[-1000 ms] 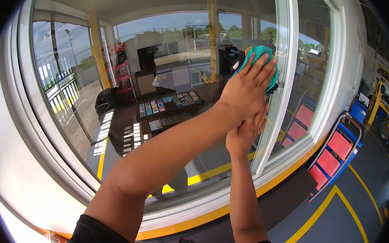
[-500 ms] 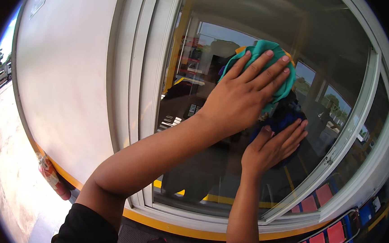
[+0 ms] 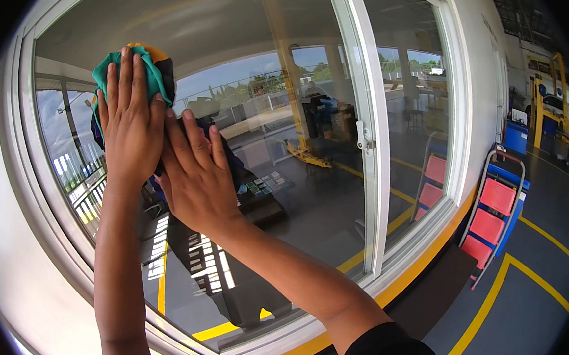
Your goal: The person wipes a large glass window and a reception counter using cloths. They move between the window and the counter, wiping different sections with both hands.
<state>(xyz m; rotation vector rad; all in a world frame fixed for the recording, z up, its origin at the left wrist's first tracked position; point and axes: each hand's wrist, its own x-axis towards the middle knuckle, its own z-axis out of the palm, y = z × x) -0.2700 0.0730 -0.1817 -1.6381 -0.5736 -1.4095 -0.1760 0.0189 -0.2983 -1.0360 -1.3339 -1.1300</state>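
A teal cloth (image 3: 110,73) is pressed to a large window pane (image 3: 270,196) near its upper left. My left hand (image 3: 129,130) lies over the cloth with its fingers stretched upward, holding it to the glass. Orange and dark patches show behind the cloth's right edge; whether they are cloth or reflection I cannot tell. Just right of and below it, my right hand (image 3: 195,178) rests flat against the pane, fingers spread and nothing in it. The tips of the two hands nearly meet.
A white sliding frame with a latch (image 3: 365,136) stands right of the pane. Beyond, a red-stepped folding ladder (image 3: 486,224) leans by the wall. Yellow lines (image 3: 479,316) mark the grey floor. A yellow lifting machine (image 3: 557,104) stands far right. Reflections cover the glass.
My view has swung to the right along the window. The left hand still presses the cloth, now near the pane's left side. My right hand has come up closer beside it.
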